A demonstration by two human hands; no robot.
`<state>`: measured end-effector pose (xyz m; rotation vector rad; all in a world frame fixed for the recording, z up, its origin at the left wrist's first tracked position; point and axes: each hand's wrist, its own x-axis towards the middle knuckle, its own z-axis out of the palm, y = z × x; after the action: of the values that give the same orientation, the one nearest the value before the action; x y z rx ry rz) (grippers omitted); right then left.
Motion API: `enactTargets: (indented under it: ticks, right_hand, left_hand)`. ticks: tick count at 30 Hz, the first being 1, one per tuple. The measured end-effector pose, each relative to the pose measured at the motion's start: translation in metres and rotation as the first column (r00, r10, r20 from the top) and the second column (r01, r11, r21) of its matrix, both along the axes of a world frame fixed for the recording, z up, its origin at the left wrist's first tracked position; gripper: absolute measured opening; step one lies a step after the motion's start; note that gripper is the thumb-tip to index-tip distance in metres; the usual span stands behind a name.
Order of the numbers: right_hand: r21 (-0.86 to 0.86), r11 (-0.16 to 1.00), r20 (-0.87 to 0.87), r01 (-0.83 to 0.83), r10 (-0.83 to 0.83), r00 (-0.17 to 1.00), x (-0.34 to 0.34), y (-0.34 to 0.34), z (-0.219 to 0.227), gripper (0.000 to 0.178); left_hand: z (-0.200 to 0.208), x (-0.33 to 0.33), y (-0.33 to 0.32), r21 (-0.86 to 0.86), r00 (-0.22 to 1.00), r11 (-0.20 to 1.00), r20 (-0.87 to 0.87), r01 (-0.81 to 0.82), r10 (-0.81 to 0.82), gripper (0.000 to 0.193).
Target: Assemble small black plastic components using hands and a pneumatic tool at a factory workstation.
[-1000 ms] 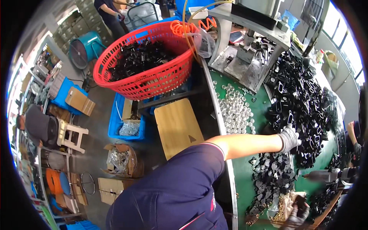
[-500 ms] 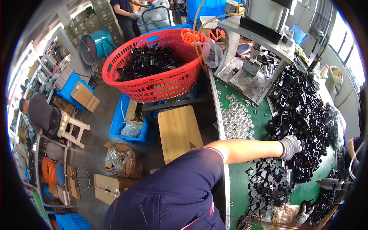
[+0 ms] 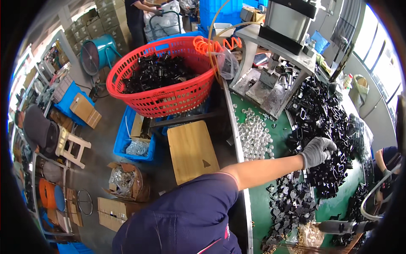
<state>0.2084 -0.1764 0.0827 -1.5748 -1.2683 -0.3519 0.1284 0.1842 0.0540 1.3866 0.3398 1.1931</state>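
My left arm reaches across the green bench. My gloved left hand [image 3: 316, 152], in grey knit, is over a large heap of black parts [image 3: 325, 114]. Its fingers are curled and pressed together at the heap; what they hold, if anything, is hidden. Nearer to me lies a spread of small flat black pieces [image 3: 292, 203]. Beside it, a clear bag [image 3: 312, 235] holds small brass-coloured bits. Above the bag, a grey barrel-shaped tool [image 3: 342, 227] points left. My right hand is out of view.
Clear round pieces [image 3: 253, 133] lie left of the heap, below a metal press [image 3: 270, 84]. A red basket [image 3: 169, 99] of black parts stands off the bench's left edge, above a wooden board [image 3: 192, 150]. Another person's hand [image 3: 385, 173] shows at far right.
My left hand has drawn slightly up from the heap, its fingers more in sight. The gloved right hand near the clear bag has left view. The barrel-shaped tool has shifted down and left.
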Motion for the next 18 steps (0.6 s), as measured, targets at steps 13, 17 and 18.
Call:
enactTargets:
  ticks: [13, 17, 18]
  right_hand:
    - [0.165, 0.793, -0.816, -0.586, 0.443, 0.370, -0.045, 0.081, -0.078, 0.069]
    - [0.049, 0.833, -0.827, -0.552, 0.343, 0.445, -0.032, 0.050, -0.094, 0.067]
    - [0.030, 0.838, -0.816, -0.545, 0.336, 0.471, -0.032, 0.045, -0.099, 0.066]
  left_hand:
    - [-0.027, -0.137, -0.182, 0.216, 0.966, 0.942, -0.019, 0.255, -0.257, 0.035]
    - [-0.038, -0.159, -0.165, 0.022, 0.942, 0.969, -0.239, 0.247, -0.235, 0.043]
    - [-0.039, -0.159, -0.165, 0.072, 0.935, 0.956, -0.243, 0.284, -0.259, 0.043]
